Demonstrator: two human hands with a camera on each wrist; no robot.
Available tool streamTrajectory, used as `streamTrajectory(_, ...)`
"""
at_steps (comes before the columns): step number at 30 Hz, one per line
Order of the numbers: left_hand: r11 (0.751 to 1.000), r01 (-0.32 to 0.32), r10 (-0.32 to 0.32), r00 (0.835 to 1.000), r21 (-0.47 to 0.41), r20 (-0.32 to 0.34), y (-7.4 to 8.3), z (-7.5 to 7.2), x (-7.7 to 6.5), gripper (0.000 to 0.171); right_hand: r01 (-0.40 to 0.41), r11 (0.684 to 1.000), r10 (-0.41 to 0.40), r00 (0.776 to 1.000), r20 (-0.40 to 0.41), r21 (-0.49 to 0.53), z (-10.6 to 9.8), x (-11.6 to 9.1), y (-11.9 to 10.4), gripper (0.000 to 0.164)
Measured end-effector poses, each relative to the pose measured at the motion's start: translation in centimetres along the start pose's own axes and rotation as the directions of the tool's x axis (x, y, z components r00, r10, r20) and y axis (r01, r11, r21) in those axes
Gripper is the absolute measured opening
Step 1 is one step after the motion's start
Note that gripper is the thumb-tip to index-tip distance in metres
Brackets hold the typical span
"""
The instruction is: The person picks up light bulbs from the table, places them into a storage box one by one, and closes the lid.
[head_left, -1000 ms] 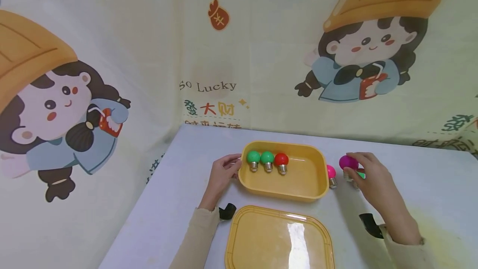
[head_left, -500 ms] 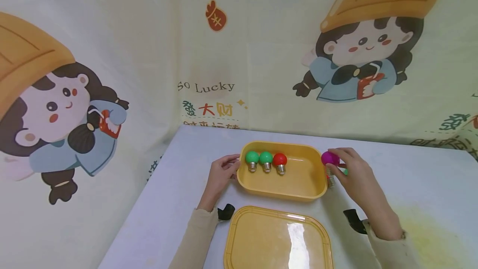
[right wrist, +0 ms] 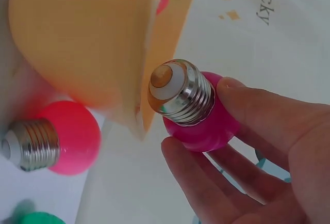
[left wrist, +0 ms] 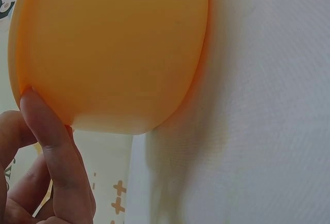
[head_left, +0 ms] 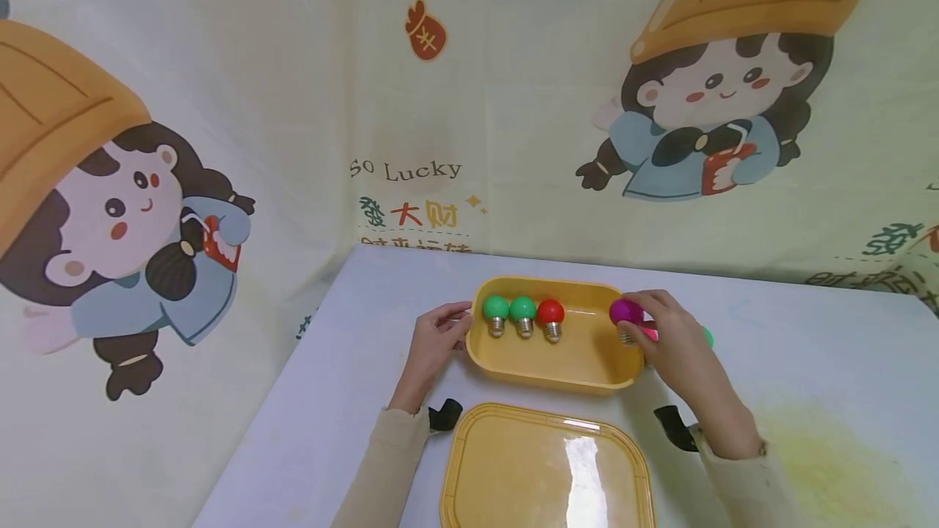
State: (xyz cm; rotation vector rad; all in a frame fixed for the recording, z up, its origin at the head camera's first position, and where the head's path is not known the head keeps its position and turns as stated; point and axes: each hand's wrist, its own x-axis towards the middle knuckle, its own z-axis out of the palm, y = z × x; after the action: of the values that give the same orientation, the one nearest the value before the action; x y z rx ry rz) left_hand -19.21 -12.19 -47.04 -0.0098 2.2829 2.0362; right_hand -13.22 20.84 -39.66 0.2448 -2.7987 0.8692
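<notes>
Thumb and fingers of my right hand (head_left: 685,349) pinch a purple light bulb (right wrist: 216,126) by its round part. In the head view the bulb is over the right end of a yellow plastic container (head_left: 579,365). Its metal screw base points toward the container's rim in the right wrist view. My left hand (head_left: 431,349) holds the container's left end at the rim; in the left wrist view one fingertip (left wrist: 38,110) presses its outer wall. Inside the container, two green bulbs (head_left: 495,308) and a red bulb (head_left: 550,312) lie side by side.
A yellow lid (head_left: 535,471) lies on the white table in front of the container. A pink bulb (right wrist: 77,136) is beside the container's right end, partly hidden by my right hand in the head view. A green bulb (head_left: 707,336) shows behind that hand.
My right hand has carried the purple bulb left, from the table right of the container to over its right end. My left hand stays at the container's left end.
</notes>
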Motion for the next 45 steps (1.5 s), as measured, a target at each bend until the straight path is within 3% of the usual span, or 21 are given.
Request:
streamTrajectory(7, 1.0, 0.008, -0.008, 1.0, -0.004, 0.01, 0.2, 0.0, 0.0, 0.034, 0.002, 1.0, -0.002, 1.0, 0.021, -0.003, 0.7, 0.7, -0.5, 0.04)
streamTrajectory(20, 1.0, 0.005, -0.005, 1.0, 0.019, 0.0, 0.1, 0.2, 0.1, 0.028, 0.014, 1.0, -0.013, 0.997, 0.08, -0.01, 1.4, 2.4, -1.1, 0.04)
streamTrajectory(28, 1.0, 0.011, -0.011, 1.0, 0.014, -0.001, 0.0, 0.2, 0.0, 0.029, -0.01, 0.998, 0.02, 0.987, 0.157, -0.063, 1.7, 3.7, -1.3, 0.032)
streamTrajectory(45, 1.0, -0.008, 0.008, 1.0, 0.01, 0.003, 0.0, 0.1, 0.0, 0.029, -0.021, 0.994, 0.051, 0.96, 0.274, -0.111, 2.5, 5.6, -2.2, 0.035)
